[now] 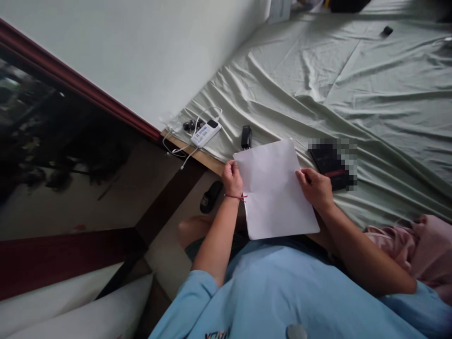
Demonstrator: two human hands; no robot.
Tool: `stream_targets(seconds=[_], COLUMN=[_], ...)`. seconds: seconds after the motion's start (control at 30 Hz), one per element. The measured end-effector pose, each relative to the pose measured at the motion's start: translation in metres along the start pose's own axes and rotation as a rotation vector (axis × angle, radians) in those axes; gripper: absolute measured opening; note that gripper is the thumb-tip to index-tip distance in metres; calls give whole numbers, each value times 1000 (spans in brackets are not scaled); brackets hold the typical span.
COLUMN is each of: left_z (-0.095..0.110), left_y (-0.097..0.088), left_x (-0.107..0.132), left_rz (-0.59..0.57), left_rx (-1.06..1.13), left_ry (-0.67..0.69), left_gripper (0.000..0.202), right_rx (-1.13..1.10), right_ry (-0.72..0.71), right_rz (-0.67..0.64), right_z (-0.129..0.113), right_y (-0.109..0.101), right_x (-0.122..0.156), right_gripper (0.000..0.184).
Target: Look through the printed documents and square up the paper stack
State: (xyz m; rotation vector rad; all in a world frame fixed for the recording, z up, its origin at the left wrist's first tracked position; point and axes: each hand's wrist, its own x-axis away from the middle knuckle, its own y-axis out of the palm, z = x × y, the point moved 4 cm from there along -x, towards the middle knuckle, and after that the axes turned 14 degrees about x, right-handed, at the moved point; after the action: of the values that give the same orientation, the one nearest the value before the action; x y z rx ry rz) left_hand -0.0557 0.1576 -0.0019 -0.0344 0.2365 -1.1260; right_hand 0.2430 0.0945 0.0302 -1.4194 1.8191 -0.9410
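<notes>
A white sheet of paper [275,193] with rounded corners is held over my lap, faint creases running across it. My left hand [232,178] pinches its left edge near the upper corner; a thin red string bracelet circles that wrist. On the opposite edge, my right hand [316,187] grips the paper between thumb and curled fingers. Just beyond the sheet's upper left corner lies a small black object [246,136], like a stapler. A dark flat item [328,162], partly pixelated, rests on the bed behind my right hand.
A pale green bedsheet [353,94] covers the bed. At its left edge sits a white power bank [205,134] with white cables. A black slipper [211,197] lies on the floor. Pink cloth [431,249] is bunched at the right. A red-framed mirror [52,141] stands left.
</notes>
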Motion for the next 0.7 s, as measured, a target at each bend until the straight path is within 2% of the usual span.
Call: stream_targets(seconds=[0.2,0.37,0.43,0.57,0.7], left_z=[-3,-10,-12,-13,-8], left_y=[-1,-3,-5,-6,-2], left_x=[-2,-2,-3,-4,-1], left_rz=[-7,-40,-42,-30,-66], left_rx=[-35,86,134,152,146], left_ry=[-34,1,22,74,50], left_gripper=[32,32,37,51,56], right_rx=[-86,-211,-254,-289,-353], right_ry=[-37,-30,-53,-104,-42], right_rz=[-16,-12,-44,-99,-88], right_z=[-1,2,2,2,5], right_y=[1,3,4,5,4], right_x=[2,3,1,-2,-2], right_gripper=[32,40,44,39,36])
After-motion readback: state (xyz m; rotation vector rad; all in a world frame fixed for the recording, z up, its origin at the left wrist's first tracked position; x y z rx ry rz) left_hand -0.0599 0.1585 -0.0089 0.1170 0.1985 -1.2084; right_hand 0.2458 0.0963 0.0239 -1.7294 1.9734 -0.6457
